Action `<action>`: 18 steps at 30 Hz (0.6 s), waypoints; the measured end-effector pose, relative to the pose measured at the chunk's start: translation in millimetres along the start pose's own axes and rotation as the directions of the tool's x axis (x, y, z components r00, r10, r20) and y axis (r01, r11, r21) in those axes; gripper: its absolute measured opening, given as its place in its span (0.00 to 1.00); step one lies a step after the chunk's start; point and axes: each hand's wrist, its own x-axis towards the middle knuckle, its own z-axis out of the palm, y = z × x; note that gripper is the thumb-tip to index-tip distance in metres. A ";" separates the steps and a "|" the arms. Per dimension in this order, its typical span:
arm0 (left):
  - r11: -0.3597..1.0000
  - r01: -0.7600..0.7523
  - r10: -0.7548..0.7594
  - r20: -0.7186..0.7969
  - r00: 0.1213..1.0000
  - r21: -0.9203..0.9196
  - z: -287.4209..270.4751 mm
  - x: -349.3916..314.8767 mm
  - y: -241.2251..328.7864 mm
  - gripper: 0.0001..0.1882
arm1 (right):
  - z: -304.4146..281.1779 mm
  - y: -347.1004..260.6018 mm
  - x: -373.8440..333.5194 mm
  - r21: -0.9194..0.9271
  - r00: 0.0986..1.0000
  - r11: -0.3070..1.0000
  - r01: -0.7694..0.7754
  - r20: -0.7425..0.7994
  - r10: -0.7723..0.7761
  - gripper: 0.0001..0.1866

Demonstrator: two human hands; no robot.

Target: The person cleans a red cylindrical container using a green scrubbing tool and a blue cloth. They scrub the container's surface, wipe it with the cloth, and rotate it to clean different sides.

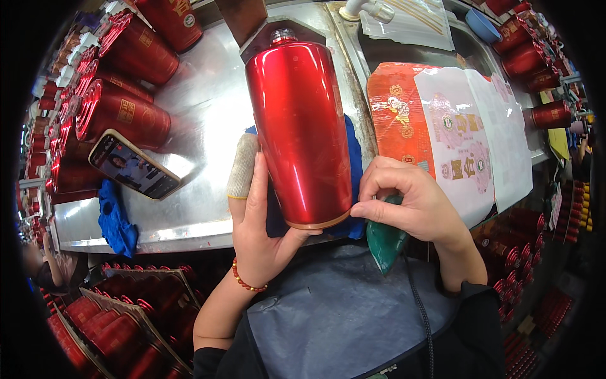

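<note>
A large glossy red bottle lies with its bare threaded neck pointing away and its gold-rimmed base towards me. My left hand cradles it from the left and under the base, and one of its fingers wears a knitted beige finger sleeve. At the right of the base, my right hand is closed, thumb and forefinger pinched against the bottle's lower edge. Tucked in that palm is a green, glossy, pointed piece whose exact kind I cannot make out. A blue cloth shows beneath the bottle.
On the metal bench, a phone leans at left beside several red bottles and a blue rag. Printed sheets cover the right side, near a tap and blue bowl. Crated bottles stand lower left.
</note>
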 end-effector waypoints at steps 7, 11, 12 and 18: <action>0.928 -0.327 0.334 -0.006 0.943 0.175 -17.8 -27.6 5.3 0.24 | -0.9 -0.7 2.5 -0.015 1.000 1.000 -0.002 0.014 0.002 0.08; 0.830 -0.511 0.520 0.021 0.854 0.225 -7.4 -11.8 14.1 0.17 | -0.7 0.4 3.3 -0.035 1.000 0.999 -0.006 0.023 0.007 0.08; 0.810 -0.533 0.551 -0.004 0.835 0.246 -2.9 -8.4 14.7 0.19 | -0.9 0.1 3.1 -0.032 1.000 0.999 -0.002 0.024 0.003 0.08; 0.837 -0.415 0.459 -0.044 0.887 0.357 12.0 11.2 22.9 0.22 | -0.5 0.1 0.4 -0.022 0.999 0.998 0.051 -0.003 -0.051 0.07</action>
